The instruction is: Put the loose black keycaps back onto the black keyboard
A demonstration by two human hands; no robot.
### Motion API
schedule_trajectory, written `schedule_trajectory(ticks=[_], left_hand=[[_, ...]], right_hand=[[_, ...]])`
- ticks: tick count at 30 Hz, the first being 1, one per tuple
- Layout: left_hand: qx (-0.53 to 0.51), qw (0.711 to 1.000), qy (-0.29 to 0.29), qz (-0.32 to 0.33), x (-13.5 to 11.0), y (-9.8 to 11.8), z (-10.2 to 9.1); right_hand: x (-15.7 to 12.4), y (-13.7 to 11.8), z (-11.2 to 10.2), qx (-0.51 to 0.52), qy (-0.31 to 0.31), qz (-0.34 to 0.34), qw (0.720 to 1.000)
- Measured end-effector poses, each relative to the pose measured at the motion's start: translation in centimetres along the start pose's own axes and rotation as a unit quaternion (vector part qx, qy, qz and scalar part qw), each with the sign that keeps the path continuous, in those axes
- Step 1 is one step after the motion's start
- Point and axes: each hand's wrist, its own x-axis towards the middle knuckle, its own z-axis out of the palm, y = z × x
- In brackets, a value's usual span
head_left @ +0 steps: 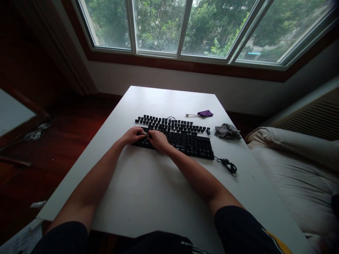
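Bent in at a small metal thing (144, 133) w/ fingers of both L hand (131, 135) & R hand (159, 139); too tiny to tell how tight, or w/ which hand gripped. Right under both: L end of black kbd (182, 141), flat on white worktop (148, 187), abt the middle.

Might slip w/ the metal thing if pinched badly, & scratch the kbd. Just past it, in rows: loose key caps (182, 126). Could get mixed up if bumped by a hand or by a shoved kbd. Could also snag black cord (227, 165), bunched by kbd's R end, & tug everything crooked.

At worktop's R edge, grey cloth (227, 131); might fall if brushed. Farther back, purple cloth (205, 113) w/ thin stick (192, 115) by it. Below, dark red floor (66, 130); prob. hard to spot a dropped black cap there, b/c of dim light. Ahead, big window (159, 28) w/ green trees outside. To the R, pale sofa (286, 169).
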Motion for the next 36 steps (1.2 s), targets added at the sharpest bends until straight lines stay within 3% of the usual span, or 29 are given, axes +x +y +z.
schedule_trajectory(ticks=[10, 19, 36], left_hand=[[-0.023, 0.999, 0.006, -0.021, -0.3, 0.3, -0.2], [-0.011, 0.999, 0.010, -0.032, -0.6, 0.8, -0.3], [-0.059, 0.998, -0.007, -0.020, -0.9, 0.9, -1.0]], right_hand=[[-0.6, 1.8, -1.0, 0.076, 0.044, -0.042, 0.995], [-0.4, 3.2, -0.8, 0.070, 0.008, -0.131, 0.989], [-0.8, 2.3, -1.5, 0.036, -0.030, -0.123, 0.991]])
